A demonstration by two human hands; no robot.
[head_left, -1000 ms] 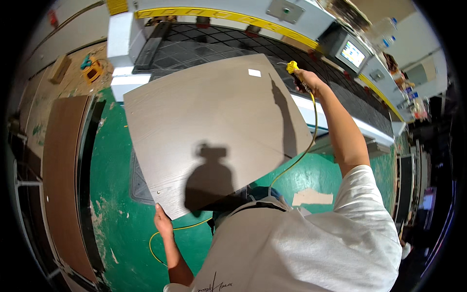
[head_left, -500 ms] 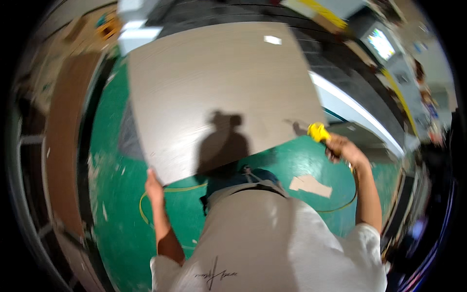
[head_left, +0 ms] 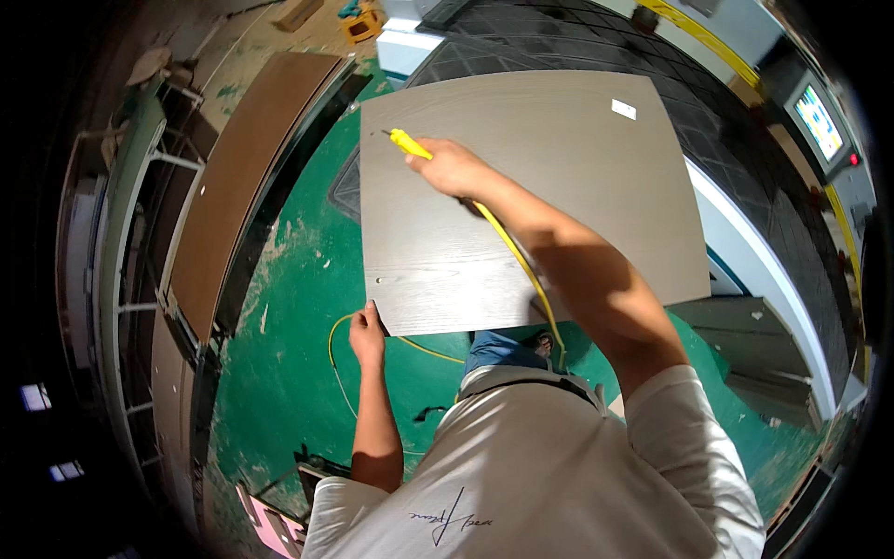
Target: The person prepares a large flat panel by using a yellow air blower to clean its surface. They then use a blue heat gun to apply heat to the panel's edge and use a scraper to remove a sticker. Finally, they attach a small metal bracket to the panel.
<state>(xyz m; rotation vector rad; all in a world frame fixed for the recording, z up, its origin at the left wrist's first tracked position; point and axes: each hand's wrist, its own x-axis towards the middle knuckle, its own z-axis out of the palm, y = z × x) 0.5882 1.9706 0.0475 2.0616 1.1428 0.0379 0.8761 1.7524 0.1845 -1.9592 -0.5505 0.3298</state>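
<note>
A large grey-brown wood-grain panel [head_left: 531, 205] lies flat in front of me, with a white label [head_left: 624, 110] near its far right corner. My left hand [head_left: 367, 334] grips the panel's near left corner, fingers closed on the edge. Stretched across the panel, my right hand [head_left: 452, 168] is wrapped round a yellow air blow gun [head_left: 406, 143]. The gun's thin dark nozzle points at the far left part of the panel, close to a small hole. Another hole [head_left: 379, 280] shows nearer my left hand. From the right hand a yellow hose [head_left: 521, 261] runs back toward my body.
Dark roller or tile-like machine bed [head_left: 577, 42] lies beyond the panel. A lit screen [head_left: 818, 121] stands at far right. Brown boards [head_left: 251, 186] rest on a rack at left. More grey panels [head_left: 754, 345] lean at right. Hose loops cross the green floor [head_left: 289, 317].
My right hand has swung from the panel's right side across to its far left with the blow gun. The left hand stays on the near left corner. The view has shifted.
</note>
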